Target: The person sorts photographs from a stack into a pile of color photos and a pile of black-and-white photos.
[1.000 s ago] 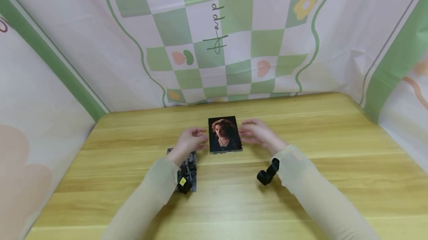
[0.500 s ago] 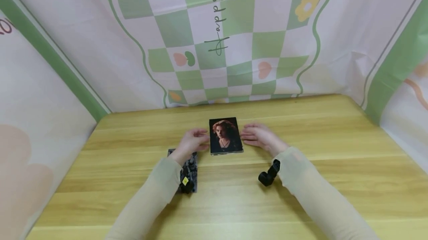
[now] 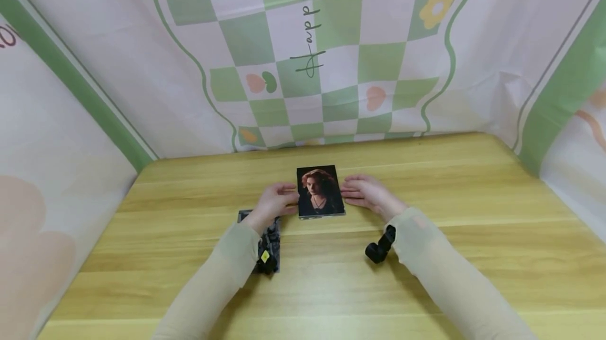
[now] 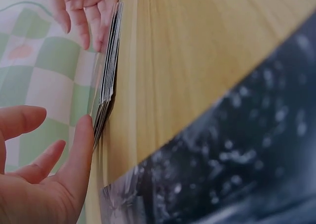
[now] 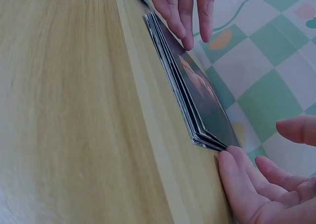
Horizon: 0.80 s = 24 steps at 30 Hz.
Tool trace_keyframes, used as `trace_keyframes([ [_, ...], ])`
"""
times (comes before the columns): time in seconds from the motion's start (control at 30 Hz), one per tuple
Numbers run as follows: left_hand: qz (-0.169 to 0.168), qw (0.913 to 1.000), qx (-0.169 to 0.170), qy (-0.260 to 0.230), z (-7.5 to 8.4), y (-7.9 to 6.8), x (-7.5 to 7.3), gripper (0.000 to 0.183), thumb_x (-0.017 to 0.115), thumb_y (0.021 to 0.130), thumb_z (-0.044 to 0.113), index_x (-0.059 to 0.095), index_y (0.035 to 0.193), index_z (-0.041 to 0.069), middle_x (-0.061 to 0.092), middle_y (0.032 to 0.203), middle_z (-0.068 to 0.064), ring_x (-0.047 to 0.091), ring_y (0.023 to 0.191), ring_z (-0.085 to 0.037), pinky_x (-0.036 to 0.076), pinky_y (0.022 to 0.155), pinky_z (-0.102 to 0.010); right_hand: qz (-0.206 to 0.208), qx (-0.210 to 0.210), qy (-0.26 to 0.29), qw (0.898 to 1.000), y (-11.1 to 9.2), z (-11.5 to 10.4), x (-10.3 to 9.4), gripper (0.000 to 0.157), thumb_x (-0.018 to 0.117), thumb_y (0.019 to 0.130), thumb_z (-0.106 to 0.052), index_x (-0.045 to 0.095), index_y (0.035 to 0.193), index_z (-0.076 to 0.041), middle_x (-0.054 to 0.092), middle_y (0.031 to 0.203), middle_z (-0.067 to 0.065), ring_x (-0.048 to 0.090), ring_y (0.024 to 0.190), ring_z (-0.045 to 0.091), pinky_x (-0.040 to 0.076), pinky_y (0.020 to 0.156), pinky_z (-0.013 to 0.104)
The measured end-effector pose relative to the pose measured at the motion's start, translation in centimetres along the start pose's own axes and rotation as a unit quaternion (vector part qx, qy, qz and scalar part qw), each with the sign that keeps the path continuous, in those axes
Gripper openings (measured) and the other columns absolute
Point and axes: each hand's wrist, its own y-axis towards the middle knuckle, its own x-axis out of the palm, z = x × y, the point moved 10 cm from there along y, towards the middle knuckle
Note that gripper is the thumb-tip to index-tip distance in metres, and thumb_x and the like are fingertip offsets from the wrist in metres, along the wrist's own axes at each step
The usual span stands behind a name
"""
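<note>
A stack of photo prints (image 3: 321, 192) lies flat on the table, with a portrait of a long-haired person on top. My left hand (image 3: 275, 202) is at its left edge and my right hand (image 3: 371, 192) at its right edge, fingers extended. In the left wrist view, a left fingertip meets the side of the layered stack (image 4: 109, 61). Right fingertips touch a corner of the stack (image 5: 173, 81) in the right wrist view, where its layers look slightly uneven. Neither hand curls round it.
A dark, mottled print (image 3: 273, 240) lies on the wooden table (image 3: 322, 287) beneath my left forearm, partly covered by it. Black cameras sit on both wrists. Behind the table hangs a green-and-white checked cloth (image 3: 336, 103).
My left hand has moved slightly right, closing the small gap to the stack's left edge. My right hand's fingers have come closer together by the right edge. The stack has barely shifted.
</note>
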Motion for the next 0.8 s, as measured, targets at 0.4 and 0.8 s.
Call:
trace_keyframes([
  [0.4, 0.009, 0.9998, -0.002, -0.018, -0.37, 0.26, -0.01, 0.039, 0.053, 0.095, 0.002, 0.048, 0.133, -0.003, 0.052, 0.129, -0.023, 0.056, 0.115, -0.034, 0.054, 0.093, -0.039, 0.005, 0.0, 0.004, 1.0, 0.0, -0.01, -0.11, 0.053, 0.035, 0.102, -0.012, 0.015, 0.144, 0.012, 0.028, 0.145, 0.034, 0.034, 0.134, 0.042, 0.035, 0.112, 0.047],
  [0.8, 0.015, 0.9998, -0.009, -0.012, -0.4, 0.25, -0.03, 0.039, 0.054, 0.095, 0.004, 0.048, 0.133, -0.002, 0.051, 0.131, -0.021, 0.055, 0.117, -0.033, 0.054, 0.093, -0.04, 0.012, 0.0, -0.002, 1.0, 0.01, -0.05, 0.03, 0.053, 0.035, 0.102, -0.013, 0.017, 0.144, 0.012, 0.029, 0.145, 0.034, 0.038, 0.132, 0.041, 0.036, 0.111, 0.047],
])
